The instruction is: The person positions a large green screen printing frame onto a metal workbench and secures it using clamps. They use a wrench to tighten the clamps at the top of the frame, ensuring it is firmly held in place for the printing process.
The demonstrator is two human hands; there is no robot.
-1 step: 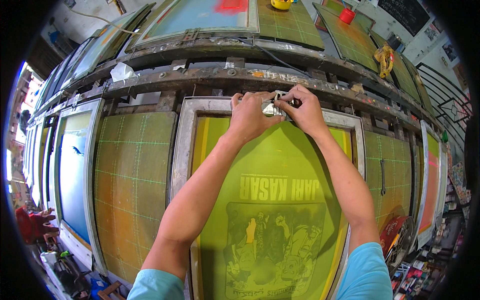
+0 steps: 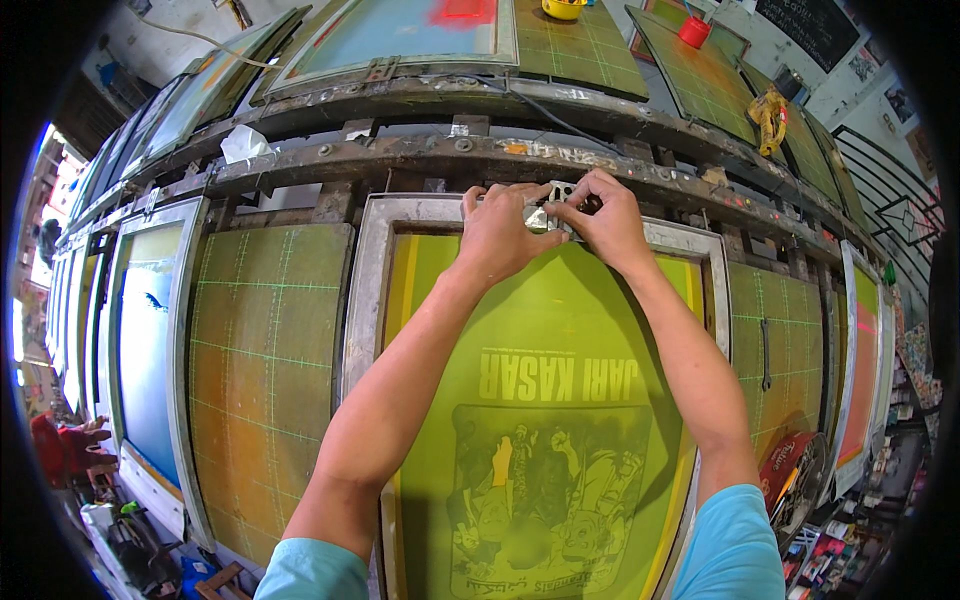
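A screen-printing frame (image 2: 372,290) with a metal rim and yellow-green mesh (image 2: 560,310) lies before me, a reversed lettered and pictured design on the mesh. At the middle of its far bar sits a small silver metal bracket (image 2: 562,192). My left hand (image 2: 500,235) grips it from the left, with the index finger along the far side and the thumb on the near side. From the right, my right hand (image 2: 608,222) pinches at the bracket with curled fingers. Whatever small part lies between those fingertips is hidden.
A dark steel rail (image 2: 400,158) runs behind the frame, with a crumpled white tissue (image 2: 246,145) on it. Gridded boards (image 2: 265,370) flank the frame. A wrench (image 2: 766,355) lies on the right board, near a red round tin (image 2: 795,475). Another screen (image 2: 160,340) stands at left.
My right fingertips have shifted slightly at the bracket, and a little more of its metal shows. My left hand and the frame have stayed in place.
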